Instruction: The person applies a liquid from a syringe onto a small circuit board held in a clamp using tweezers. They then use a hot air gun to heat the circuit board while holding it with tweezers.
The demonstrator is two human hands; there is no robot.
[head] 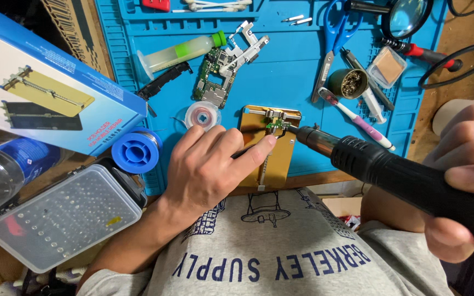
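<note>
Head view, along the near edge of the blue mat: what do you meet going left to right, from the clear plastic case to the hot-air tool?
Clear plastic case → blue solder spool → left hand → gold board holder with a small green board → hot-air tool → right hand gripping it.

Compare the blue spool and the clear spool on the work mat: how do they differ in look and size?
The blue spool is opaque and the larger; the clear spool is see-through and smaller. The blue spool lies at the mat's left edge by the boxes; the clear spool lies on the mat, just above the left hand. Both lie flat, hubs up.
</note>
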